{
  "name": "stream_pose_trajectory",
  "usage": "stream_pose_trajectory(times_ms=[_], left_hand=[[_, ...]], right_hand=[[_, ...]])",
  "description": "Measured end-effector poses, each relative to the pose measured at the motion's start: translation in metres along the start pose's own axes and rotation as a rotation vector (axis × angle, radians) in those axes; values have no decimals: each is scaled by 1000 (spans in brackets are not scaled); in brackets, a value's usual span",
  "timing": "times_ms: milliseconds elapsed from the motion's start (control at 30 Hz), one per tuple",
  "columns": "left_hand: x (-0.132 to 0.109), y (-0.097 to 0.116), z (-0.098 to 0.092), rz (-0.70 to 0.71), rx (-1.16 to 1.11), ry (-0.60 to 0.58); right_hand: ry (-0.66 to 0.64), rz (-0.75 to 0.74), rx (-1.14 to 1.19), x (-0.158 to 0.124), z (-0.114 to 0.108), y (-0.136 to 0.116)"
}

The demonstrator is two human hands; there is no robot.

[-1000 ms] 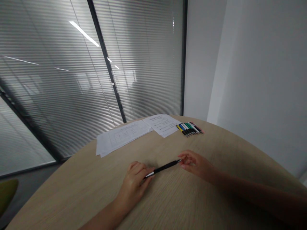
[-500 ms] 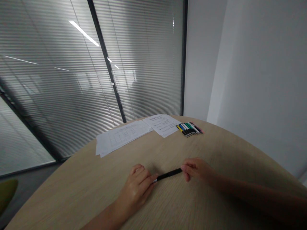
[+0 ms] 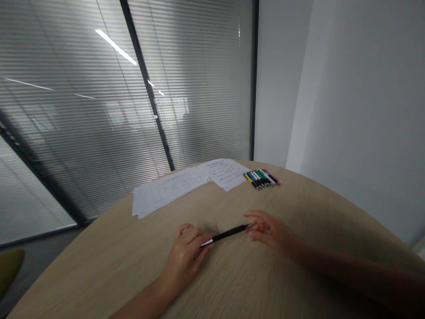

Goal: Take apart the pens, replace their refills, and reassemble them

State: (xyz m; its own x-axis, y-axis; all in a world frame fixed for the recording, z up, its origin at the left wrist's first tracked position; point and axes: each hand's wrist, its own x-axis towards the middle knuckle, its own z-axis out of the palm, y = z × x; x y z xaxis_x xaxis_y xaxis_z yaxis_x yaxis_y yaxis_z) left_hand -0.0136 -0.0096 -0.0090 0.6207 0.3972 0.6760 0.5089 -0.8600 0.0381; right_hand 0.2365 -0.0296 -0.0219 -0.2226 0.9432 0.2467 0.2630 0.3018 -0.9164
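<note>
A black pen [image 3: 227,234] with a silver tip lies slanted just above the wooden table [image 3: 252,283], held at both ends. My left hand [image 3: 186,252] pinches the silver end with its fingers closed. My right hand [image 3: 268,230] holds the black end between thumb and fingertips, the other fingers slightly spread.
Farther back lie white printed sheets [image 3: 172,188] and a second sheet [image 3: 226,173]. Beside them is a row of several coloured pens [image 3: 262,178]. Glass walls with blinds stand behind the table, and a white wall rises on the right.
Both hands and the pen dipped toward me half a second ago, then moved back away. The pen now shows more of its silver tip again.
</note>
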Motion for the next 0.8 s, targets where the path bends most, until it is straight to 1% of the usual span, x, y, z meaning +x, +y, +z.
stream_pose_trajectory(times_ms=[100,200,300,433,533,600,700,800], left_hand=[[-1,-1,1,14,-3,-14],[-1,-1,1,42,-10,-21],[-1,1,1,63,-6,-2],[-1,8,-1,162,62,26],[0,11,-2,211,101,45],[1,10,-2,173,85,37],[1,5,-1,75,39,-4],[0,1,1,34,7,-13]], right_hand=[[33,8,-64,0,-1,-1],[21,36,-106,-1,-2,-2],[-1,54,-129,-1,-3,-4],[-62,33,-247,-4,-2,-5],[-69,71,-289,-5,-2,-3],[-74,56,-272,-4,-1,-1],[-49,-17,-187,-2,-1,-1],[-13,-15,-112,-1,-1,-2]])
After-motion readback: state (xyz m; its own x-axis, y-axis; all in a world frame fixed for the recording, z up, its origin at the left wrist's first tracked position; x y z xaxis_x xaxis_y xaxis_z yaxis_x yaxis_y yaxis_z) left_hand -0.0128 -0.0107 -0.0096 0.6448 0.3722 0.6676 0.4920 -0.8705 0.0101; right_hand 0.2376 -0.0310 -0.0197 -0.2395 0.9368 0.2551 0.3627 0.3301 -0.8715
